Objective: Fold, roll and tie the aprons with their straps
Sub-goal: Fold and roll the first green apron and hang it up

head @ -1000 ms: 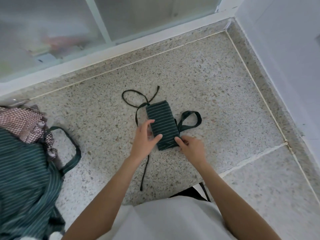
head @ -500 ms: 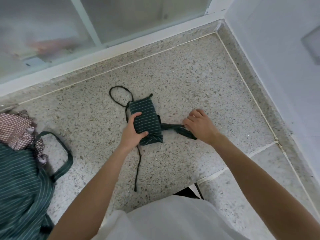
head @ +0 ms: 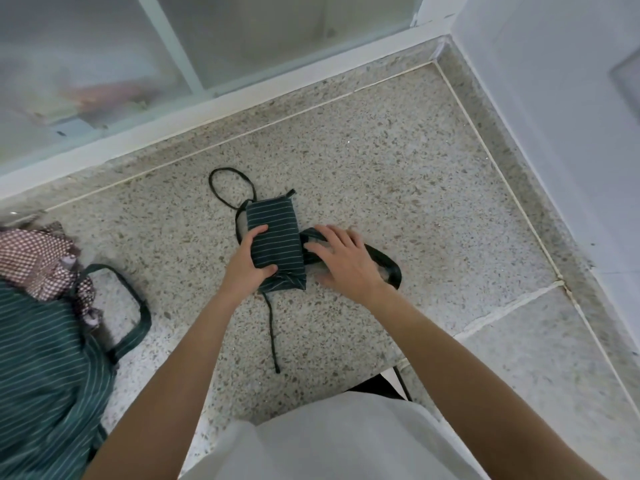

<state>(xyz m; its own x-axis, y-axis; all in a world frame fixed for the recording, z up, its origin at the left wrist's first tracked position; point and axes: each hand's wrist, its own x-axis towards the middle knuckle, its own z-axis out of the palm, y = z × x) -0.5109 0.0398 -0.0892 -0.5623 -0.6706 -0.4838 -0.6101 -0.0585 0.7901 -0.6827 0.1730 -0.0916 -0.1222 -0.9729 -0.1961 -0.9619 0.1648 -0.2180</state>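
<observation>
Rolled apron held on terrazzo floor

The left hand (head: 250, 263) clasps the rolled green striped apron (head: 277, 237); the right hand (head: 346, 263), fingers spread, presses its wide strap (head: 386, 261) onto the floor (head: 398, 168).

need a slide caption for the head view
Left hand grips the rolled striped apron on the terrazzo floor while the right hand rests on its wide strap.

A dark green, white-striped apron (head: 275, 242) lies rolled on the floor, its thin straps (head: 272, 332) trailing loose.
</observation>
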